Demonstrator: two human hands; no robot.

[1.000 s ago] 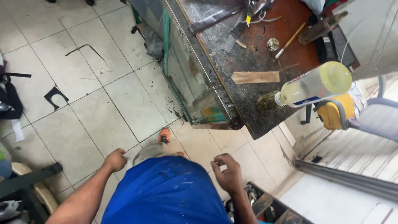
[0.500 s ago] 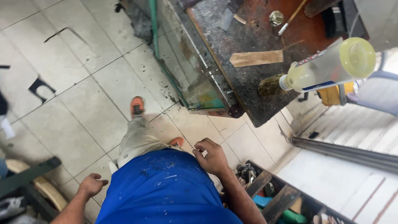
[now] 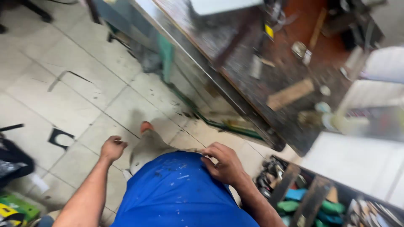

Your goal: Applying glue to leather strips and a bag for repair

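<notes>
My left hand (image 3: 112,148) hangs at my side over the tiled floor (image 3: 84,96), fingers curled loosely, holding nothing. My right hand (image 3: 223,162) rests against the front of my blue shirt (image 3: 181,193) at the waist, fingers bent, with nothing visible in it. Below the shirt, my grey trouser leg (image 3: 147,149) steps forward, ending in an orange shoe (image 3: 146,125). A dark, worn workbench (image 3: 269,84) stands to my front right, about an arm's length from the right hand.
On the bench lie a wooden block (image 3: 290,93), a pale plastic bottle (image 3: 349,124) on its side and small metal bits. A crate of tools (image 3: 303,189) sits on the floor at the right. Dark bags (image 3: 12,162) lie at the left.
The view has swung and come closer to the bench. My left hand rose forward beside my leg; the right hand stays at my shirt. My foot has stepped forward.
</notes>
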